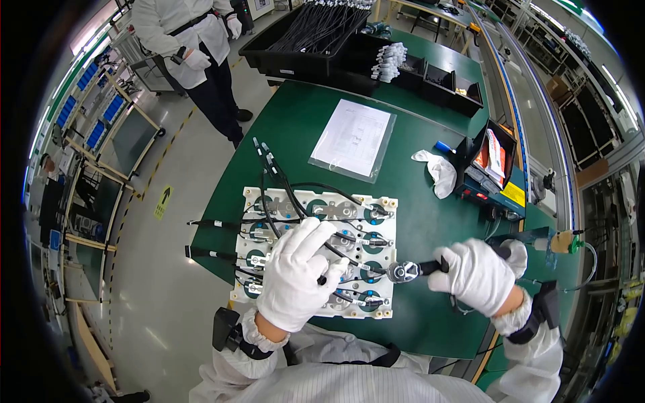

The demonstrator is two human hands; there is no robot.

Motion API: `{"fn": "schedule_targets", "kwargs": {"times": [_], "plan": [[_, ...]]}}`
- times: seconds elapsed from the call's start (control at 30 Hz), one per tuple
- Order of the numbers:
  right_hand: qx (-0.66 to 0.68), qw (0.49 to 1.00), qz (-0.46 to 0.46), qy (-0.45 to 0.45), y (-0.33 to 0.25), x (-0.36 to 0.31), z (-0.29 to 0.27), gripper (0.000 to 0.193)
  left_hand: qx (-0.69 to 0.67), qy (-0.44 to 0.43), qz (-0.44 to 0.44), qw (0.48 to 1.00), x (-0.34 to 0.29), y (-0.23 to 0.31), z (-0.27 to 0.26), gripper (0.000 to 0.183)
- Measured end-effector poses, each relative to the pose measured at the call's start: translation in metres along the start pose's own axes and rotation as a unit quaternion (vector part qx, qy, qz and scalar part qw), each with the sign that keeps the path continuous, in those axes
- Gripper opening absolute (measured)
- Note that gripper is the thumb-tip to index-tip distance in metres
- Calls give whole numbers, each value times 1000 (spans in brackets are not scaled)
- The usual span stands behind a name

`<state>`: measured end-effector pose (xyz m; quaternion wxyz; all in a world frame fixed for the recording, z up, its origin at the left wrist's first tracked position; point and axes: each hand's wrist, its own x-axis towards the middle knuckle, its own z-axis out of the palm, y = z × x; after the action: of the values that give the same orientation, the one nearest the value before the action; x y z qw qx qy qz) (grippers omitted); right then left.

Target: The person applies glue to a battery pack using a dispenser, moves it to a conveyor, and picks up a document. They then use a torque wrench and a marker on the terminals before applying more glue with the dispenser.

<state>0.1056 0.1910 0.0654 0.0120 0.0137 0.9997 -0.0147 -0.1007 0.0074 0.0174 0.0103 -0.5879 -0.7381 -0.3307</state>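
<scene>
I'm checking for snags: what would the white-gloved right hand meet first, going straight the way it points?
Its black-handled metal ratchet leading, the right hand would probably first meet the white-labelled black cable on the flat white plate; height is unclear.

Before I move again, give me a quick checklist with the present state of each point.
1. Both hands gloved: ok, white gloves on left hand and right hand.
2. Ratchet wrench in the right hand: ok, held by its black handle.
3. Wrench head touching the white plate: cannot tell; it shows at the plate's right edge.
4. Black cables clear of the left hand: not ok, several run across the plate around it.
5. Loose white glove away from the plate: ok, it lies apart beside the black bin.
</scene>
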Motion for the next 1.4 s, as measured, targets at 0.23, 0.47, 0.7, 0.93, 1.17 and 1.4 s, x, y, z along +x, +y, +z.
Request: {"fn": "schedule_targets", "kwargs": {"times": [0.23,0.47,0.7,0.93,1.17,1.4], "plan": [[27,999,-32,-30,6,2,-1,10,26,3,-7,1000,1,2,-1,30],[19,991,133,-29,-52,-15,9,14,28,-8,-11,1000,-2,1,0,30],[19,984,171,-43,-56,-14,7,14,30,-13,-14,999,1,3,-1,31],[81,992,99,-3,-25,-17,12,9,33,-18,-17,999,1,3,-2,30],[78,993,55,69,-16,-17,9,15,13,-17,-6,1000,6,4,-3,29],[302,888,215,272,7,-12,41,16,12,-6,-3,1000,5,4,-3,29]]}}
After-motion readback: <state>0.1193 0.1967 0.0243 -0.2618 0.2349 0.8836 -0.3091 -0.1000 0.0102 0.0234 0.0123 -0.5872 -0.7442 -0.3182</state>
